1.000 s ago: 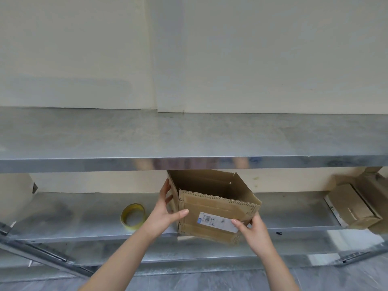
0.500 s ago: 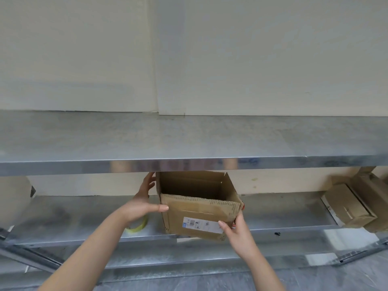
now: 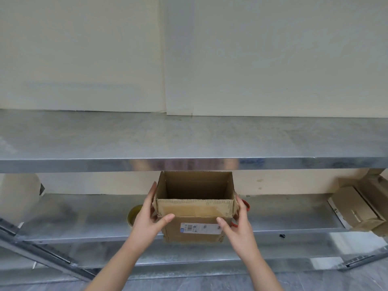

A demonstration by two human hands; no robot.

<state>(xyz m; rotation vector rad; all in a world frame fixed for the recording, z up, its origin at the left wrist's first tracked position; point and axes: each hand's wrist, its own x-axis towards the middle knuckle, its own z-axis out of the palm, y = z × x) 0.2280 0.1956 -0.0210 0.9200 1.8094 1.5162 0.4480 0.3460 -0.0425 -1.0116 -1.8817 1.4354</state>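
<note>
Open-topped cardboard box (image 3: 195, 208) at the front edge of the lower shelf (image 3: 84, 219), about midway along the visible length. Its base is overlapping that edge, and whether it is resting there or being carried cannot be told. The upper shelf (image 3: 189, 139) is running straight across just above the box's open mouth, its front lip hiding the box's rear rim.

The left hand (image 3: 147, 219) is clasping the box's front left corner, fingers lying straight along the left wall and thumb pressing on the front face. The right hand (image 3: 239, 224) is gripping the front right corner in mirror fashion, thumb on the front face and fingers passing round the right wall.

A yellow tape roll (image 3: 131, 214) is lying on the lower shelf just beside the left hand, partly hidden by it. A red ring-shaped object (image 3: 247, 205) is showing behind the right hand; what it is cannot be told. Flattened brown cartons (image 3: 357, 208) are lying near the shelf's right end, well apart from the box. A pale rounded object (image 3: 19, 196) is standing at the left end.

A white label (image 3: 199, 227) with a barcode is sitting low on the box's front face, between the two thumbs; its print is too small to read.
</note>
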